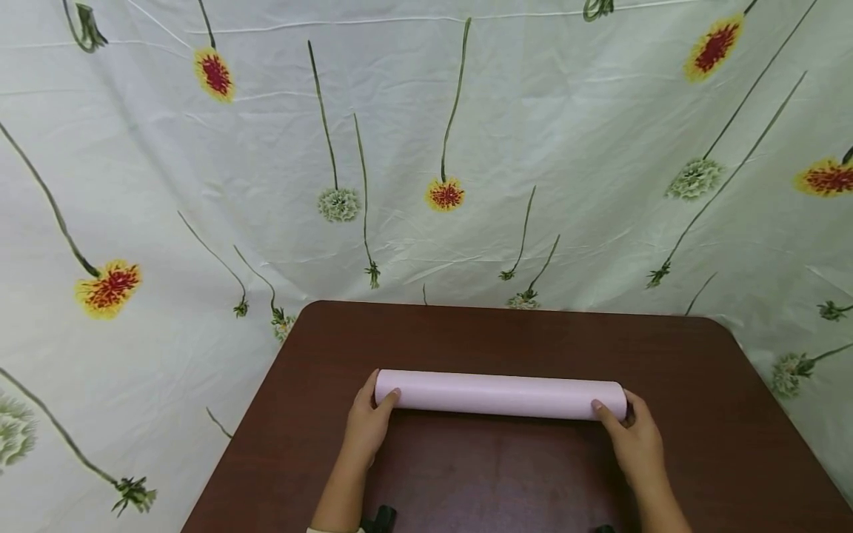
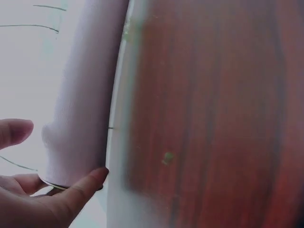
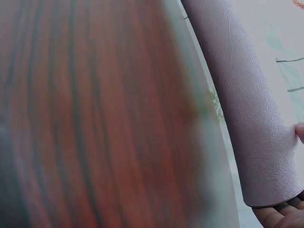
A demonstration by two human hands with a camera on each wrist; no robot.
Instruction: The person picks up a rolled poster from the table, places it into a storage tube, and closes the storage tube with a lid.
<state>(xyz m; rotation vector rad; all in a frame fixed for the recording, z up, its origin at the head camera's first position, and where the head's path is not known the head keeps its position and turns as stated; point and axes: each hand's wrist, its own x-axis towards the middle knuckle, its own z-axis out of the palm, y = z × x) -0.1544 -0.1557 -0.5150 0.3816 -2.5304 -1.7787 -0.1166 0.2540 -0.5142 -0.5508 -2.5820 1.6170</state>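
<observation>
A long pale pink roll (image 1: pixel 500 394) lies crosswise in front of me, over the dark brown table (image 1: pixel 493 474). My left hand (image 1: pixel 368 423) grips its left end, thumb on the near side and the other fingers round the end. At the opposite end my right hand (image 1: pixel 636 437) holds it the same way, thumb on the near side. Fine creases like leather cover the roll (image 3: pixel 251 109) in the right wrist view. In the left wrist view, fingers (image 2: pixel 78 194) of the left hand lie along the roll's end edge.
Behind the table hangs a white cloth (image 1: pixel 413 252) printed with flowers, covering the background on both sides. The table's rounded far corners show at left and right. A small black object (image 1: pixel 381 518) sits by the left wrist at the bottom edge.
</observation>
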